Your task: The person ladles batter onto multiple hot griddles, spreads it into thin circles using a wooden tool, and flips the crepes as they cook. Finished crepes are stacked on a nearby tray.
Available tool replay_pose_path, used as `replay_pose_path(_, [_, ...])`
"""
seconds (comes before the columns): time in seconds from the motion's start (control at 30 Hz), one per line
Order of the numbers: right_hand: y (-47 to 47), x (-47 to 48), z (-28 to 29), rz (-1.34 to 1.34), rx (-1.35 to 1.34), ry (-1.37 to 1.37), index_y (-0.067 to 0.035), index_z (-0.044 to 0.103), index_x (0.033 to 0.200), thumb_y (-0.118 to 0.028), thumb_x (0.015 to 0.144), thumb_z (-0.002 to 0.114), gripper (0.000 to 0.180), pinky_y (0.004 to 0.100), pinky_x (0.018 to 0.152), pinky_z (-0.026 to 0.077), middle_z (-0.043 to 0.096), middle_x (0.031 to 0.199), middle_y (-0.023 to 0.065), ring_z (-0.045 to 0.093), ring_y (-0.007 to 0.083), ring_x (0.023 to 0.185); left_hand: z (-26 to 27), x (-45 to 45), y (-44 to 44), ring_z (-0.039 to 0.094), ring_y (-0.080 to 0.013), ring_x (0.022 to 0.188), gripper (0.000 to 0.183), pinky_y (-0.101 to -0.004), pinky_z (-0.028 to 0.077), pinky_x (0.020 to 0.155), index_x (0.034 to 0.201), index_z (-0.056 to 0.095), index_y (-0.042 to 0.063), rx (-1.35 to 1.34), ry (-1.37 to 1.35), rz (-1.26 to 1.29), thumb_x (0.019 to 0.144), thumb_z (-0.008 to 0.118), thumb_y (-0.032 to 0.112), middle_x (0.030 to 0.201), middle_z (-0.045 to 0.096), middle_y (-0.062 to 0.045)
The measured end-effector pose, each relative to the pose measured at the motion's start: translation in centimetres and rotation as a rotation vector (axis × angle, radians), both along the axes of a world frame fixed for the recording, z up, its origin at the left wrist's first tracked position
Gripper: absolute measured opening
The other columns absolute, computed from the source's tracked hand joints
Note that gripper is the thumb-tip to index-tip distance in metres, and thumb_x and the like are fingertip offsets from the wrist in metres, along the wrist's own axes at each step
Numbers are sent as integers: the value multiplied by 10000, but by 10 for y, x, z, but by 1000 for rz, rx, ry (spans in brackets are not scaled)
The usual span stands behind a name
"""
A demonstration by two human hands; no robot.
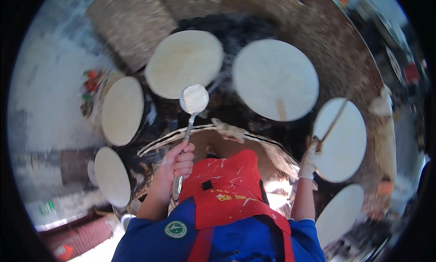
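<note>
My left hand [180, 161] grips the metal handle of a ladle [195, 99], whose bowl holds white, batter-like stuff. The bowl is in front of the near edge of a round pale disc [184, 63], which looks like batter or flatbread on a griddle. To its right lies a second pale disc [275, 79] with a tan streak near its lower edge. My right hand [309, 161], in a pale glove, holds a thin wooden stick [335, 121]. That stick slants up across a third disc [340, 143]; whether they touch I cannot tell.
More pale discs stand at the left [123, 110], lower left [112, 177] and lower right [340, 214]. Dark, sooty surface shows between the discs. A brown board [133, 27] lies at the upper left. A curved, crusted rim [235, 131] runs before my red apron [224, 187].
</note>
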State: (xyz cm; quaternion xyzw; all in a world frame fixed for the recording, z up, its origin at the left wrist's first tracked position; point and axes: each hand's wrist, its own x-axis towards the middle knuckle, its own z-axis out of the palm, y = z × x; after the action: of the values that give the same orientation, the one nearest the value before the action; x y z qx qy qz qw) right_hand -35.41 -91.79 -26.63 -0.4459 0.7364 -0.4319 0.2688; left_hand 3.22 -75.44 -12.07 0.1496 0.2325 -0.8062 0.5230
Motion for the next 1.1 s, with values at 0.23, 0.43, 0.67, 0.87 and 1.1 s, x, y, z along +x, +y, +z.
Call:
replay_pose_path(0.23, [21, 306, 47, 804, 265, -239, 29, 547, 1094, -298, 804, 654, 450, 346, 835, 448, 617, 969, 163, 577, 263, 928, 29, 110, 109, 235, -41, 314, 278, -200, 209, 260, 776, 335, 122, -146, 31, 540, 980, 313, 310, 468, 254, 65])
replay_pose_path(0.43, [19, 507, 26, 1185, 18, 284, -11, 457, 1154, -335, 752, 682, 563, 405, 828, 464, 525, 1046, 240, 553, 392, 956, 57, 175, 176, 189, -42, 313, 283, -218, 168, 270, 767, 333, 131, 43, -1141, 341, 973, 326, 326, 450, 215, 49])
replay_pose_path(0.67, [3, 627, 0, 1136, 107, 565, -31, 547, 993, -294, 806, 601, 327, 418, 748, 508, 547, 1034, 211, 608, 383, 862, 10, 219, 180, 234, -39, 326, 284, -215, 219, 285, 769, 367, 136, 105, -41, 495, 979, 300, 314, 461, 231, 72])
replay_pose_path(0.87, [-39, 588, 76, 960, 88, 204, -27, 649, 879, -262, 800, 572, 260, 388, 707, 492, 633, 831, 222, 627, 334, 832, -3, 230, 186, 224, -41, 338, 268, -208, 208, 297, 782, 375, 145, 129, -133, 398, 977, 313, 317, 470, 214, 77])
replay_pose_path(1.1, [-109, 392, 168, 267, 91, -453, 7, 597, 985, -247, 727, 689, 374, 286, 461, 400, 578, 702, 68, 493, 138, 513, 9, 207, 169, 203, -36, 335, 264, -206, 200, 295, 776, 381, 156, 80, -410, 173, 971, 334, 327, 473, 209, 81])
